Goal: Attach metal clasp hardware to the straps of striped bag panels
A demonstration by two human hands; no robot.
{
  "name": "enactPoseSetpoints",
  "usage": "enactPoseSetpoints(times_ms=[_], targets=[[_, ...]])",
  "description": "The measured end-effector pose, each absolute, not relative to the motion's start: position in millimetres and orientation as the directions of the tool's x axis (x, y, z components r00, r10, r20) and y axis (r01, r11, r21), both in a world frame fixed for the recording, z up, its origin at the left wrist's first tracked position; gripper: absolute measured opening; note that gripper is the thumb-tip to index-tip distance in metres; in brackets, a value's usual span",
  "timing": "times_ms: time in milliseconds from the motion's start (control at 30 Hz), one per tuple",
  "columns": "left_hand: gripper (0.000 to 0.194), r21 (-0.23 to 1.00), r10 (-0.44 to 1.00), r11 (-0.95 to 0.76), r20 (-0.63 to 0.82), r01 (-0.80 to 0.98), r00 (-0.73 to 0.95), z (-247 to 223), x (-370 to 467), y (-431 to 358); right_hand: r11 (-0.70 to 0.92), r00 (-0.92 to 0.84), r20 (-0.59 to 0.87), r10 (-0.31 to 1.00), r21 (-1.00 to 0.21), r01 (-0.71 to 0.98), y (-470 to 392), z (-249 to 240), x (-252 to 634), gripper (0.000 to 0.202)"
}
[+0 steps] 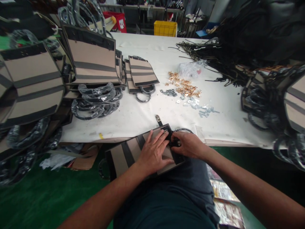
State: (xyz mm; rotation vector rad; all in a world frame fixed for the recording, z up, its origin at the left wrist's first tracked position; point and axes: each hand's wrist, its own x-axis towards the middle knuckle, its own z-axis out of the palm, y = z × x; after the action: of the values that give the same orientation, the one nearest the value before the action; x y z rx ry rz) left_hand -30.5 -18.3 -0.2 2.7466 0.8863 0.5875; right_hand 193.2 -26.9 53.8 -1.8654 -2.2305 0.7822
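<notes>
A beige panel with black bands (pixel 118 158) lies tilted across my lap and the table's front edge. My left hand (pixel 153 152) rests flat on it with the fingers spread. At the panel's right end, my right hand (pixel 188 143) has its fingers closed round a small dark item, too hidden to name. A black strap with a metal fitting (pixel 158 119) sticks out past the panel's far edge. Behind my right hand shows part of a dark plastic-wrapped handle (pixel 183 129).
On the white table (pixel 140 122) lie gold metal pieces (pixel 187 88), silver plates (pixel 194 103) and a plastic bag (pixel 190 69). Panels with wrapped handles (pixel 91 60) are stacked left, more at right. Black strips (pixel 207 51) spread at the back right; a yellow crate (pixel 165 28) stands beyond.
</notes>
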Motion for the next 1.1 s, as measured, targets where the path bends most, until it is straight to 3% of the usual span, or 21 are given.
enactPoseSetpoints(times_ms=[167, 300, 533, 800, 1100], targets=[[0.111, 0.282, 0.590, -0.802, 0.238, 0.526, 0.772, -0.8, -30.9, -26.8, 0.085, -0.226, -0.241, 0.944, -0.483, 0.871, -27.0, 51.8, 197.0, 0.025], [0.122, 0.256, 0.581, -0.809, 0.207, 0.529, 0.787, -0.7, -31.5, -32.5, 0.058, -0.185, -0.237, 0.954, -0.458, 0.887, -28.7, 50.9, 193.5, 0.021], [0.107, 0.233, 0.549, -0.833, 0.235, 0.502, 0.802, -5.2, -34.7, -38.7, 0.069, -0.142, -0.191, 0.971, -0.343, 0.937, -32.5, 48.3, 185.8, 0.017], [0.107, 0.215, 0.478, -0.873, 0.199, 0.438, 0.856, -2.4, -45.1, -36.6, 0.103, -0.184, -0.180, 0.966, -0.386, 0.917, -36.0, 51.6, 187.7, 0.017], [0.102, 0.210, 0.462, -0.880, 0.172, 0.426, 0.870, -4.3, -45.6, -34.3, 0.112, -0.128, -0.110, 0.986, -0.141, 0.984, -54.2, 41.8, 174.0, 0.023]])
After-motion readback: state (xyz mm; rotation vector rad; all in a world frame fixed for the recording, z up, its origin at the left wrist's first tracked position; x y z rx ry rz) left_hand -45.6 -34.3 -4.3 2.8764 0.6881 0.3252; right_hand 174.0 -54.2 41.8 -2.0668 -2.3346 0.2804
